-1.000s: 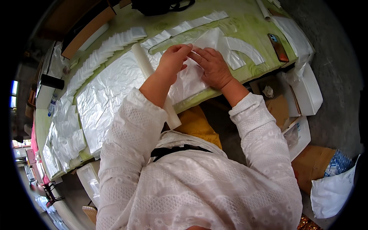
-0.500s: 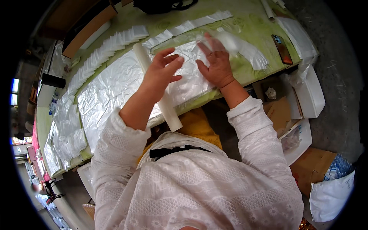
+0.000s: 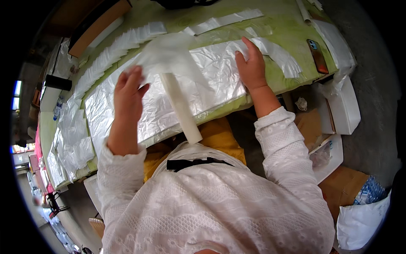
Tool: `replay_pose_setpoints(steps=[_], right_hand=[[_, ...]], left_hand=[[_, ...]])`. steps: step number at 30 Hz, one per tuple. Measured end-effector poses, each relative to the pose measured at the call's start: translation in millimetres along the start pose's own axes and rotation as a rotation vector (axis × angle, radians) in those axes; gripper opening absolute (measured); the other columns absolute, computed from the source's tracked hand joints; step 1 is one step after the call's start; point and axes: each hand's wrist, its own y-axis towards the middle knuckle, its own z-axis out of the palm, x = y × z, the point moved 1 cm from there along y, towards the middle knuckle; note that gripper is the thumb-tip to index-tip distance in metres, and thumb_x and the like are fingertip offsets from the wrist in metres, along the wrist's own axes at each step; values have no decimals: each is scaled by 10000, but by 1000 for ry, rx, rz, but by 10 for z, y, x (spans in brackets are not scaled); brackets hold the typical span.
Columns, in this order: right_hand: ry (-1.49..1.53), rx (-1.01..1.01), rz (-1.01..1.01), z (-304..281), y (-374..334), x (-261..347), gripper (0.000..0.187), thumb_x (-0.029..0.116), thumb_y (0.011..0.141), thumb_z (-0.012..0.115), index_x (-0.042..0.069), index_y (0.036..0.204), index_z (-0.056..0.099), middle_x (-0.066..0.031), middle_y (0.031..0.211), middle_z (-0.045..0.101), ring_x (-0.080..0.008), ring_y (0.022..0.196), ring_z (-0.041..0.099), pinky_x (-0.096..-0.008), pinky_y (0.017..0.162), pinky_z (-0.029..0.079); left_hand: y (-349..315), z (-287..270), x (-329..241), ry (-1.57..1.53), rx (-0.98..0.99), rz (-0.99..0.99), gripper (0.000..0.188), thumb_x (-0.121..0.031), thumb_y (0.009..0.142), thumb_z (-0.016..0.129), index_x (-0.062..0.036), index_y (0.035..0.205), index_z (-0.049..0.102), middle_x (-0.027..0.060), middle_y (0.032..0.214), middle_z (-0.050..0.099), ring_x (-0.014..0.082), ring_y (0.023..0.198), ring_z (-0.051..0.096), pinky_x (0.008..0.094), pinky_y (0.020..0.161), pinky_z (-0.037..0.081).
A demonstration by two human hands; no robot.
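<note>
No text, number or sign is legible. The bottle (image 3: 58, 109) at the left end of the green-topped table (image 3: 287, 26) carries a blue label; its lettering is too small to read. On the white sack (image 3: 361, 224), beyond the table's right end, any print is too faint to resolve.

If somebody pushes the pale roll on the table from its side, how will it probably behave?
The roll would probably turn easily, because it looks round. It may also slide, since shiny plastic sheets seem to lie under it. It is likely fairly stiff: its near end sticks out past the edge of the table without visible sagging.
</note>
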Motion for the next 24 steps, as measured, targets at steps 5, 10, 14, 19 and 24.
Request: replay_pose_setpoints(steps=[5, 10, 14, 19, 24], right_hand=[[-67, 51, -90, 27, 10, 14, 348, 149, 877, 704, 46, 1208, 672, -165, 1236, 688, -371, 1159, 618, -443, 1032, 476], [-97, 93, 5, 23, 1, 31, 297, 168, 890, 685, 71, 1170, 705, -139, 1182, 710, -346, 1112, 635, -428, 994, 498], [-73, 131, 59, 40, -7, 36, 262, 167, 896, 675, 81, 1138, 723, -133, 1154, 718, -337, 1087, 639, -418, 965, 511], [-29, 202, 145, 7, 10, -19, 243, 156, 888, 671, 81, 1111, 731, -126, 1121, 725, -330, 1087, 635, -409, 965, 506], [-103, 232, -239, -31, -130, 415, 248, 117, 857, 688, 79, 1099, 721, -121, 1159, 712, -344, 1147, 614, -439, 1028, 469]], left_hand=[[-219, -1528, 98, 107, -387, -141, 177, -269, 954, 736, -175, 1090, 670, -85, 933, 600, 40, 809, 531, 254, 724, 469], [-220, -2143, 274, 210, -487, -140, 192, -230, 939, 749, -168, 1105, 674, -90, 876, 541, 37, 726, 488, 221, 625, 410], [9, -1862, 369, 497, -586, 316, 274, -105, 889, 741, -77, 1149, 658, -27, 937, 511, 79, 745, 472, 254, 657, 432], [2, -676, 553, 670, -48, 322, 292, -141, 911, 726, -97, 1196, 682, 88, 1149, 674, 169, 1056, 582, 302, 783, 518], [-295, -251, 765, 1264, 144, 595, 512, -300, 926, 672, -127, 1399, 579, 66, 1476, 539, 360, 1430, 407, 589, 1191, 254]])
